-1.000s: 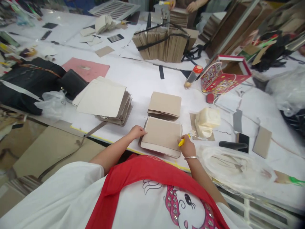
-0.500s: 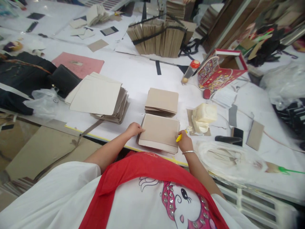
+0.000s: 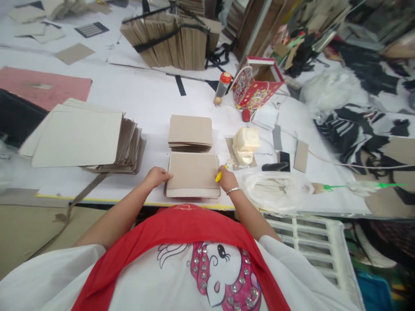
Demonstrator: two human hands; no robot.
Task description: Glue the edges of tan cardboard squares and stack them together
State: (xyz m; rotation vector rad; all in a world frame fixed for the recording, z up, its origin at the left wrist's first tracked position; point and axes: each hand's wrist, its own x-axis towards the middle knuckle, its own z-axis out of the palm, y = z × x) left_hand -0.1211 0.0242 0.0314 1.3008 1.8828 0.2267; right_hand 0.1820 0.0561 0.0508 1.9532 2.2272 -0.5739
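Note:
A stack of tan cardboard sheets (image 3: 193,172) lies in front of me at the table's near edge. Its top sheet sits slightly back, so a paler strip shows along the near side. My left hand (image 3: 158,177) pinches the left edge of the top sheet. At the right edge, my right hand (image 3: 228,179) is closed around a small yellow-handled brush (image 3: 219,176), its pale tip pointing away from me. Those right fingers also rest against the cardboard. Just behind lies a second, smaller cardboard stack (image 3: 190,129). Right of it, a cream plastic container (image 3: 246,140) stands on a cardboard scrap.
A large pile of pale boards (image 3: 81,138) is at left, near a pink sheet (image 3: 48,86). Strapped cardboard bundles (image 3: 175,43), a red paper bag (image 3: 257,84) and a red-capped bottle (image 3: 222,88) stand farther back. A clear plastic bag (image 3: 269,190) lies at right.
My view has swung to the right, so the table's things appear farther left. Both hands stay at the sides of the cardboard stack, the brush still in my right hand.

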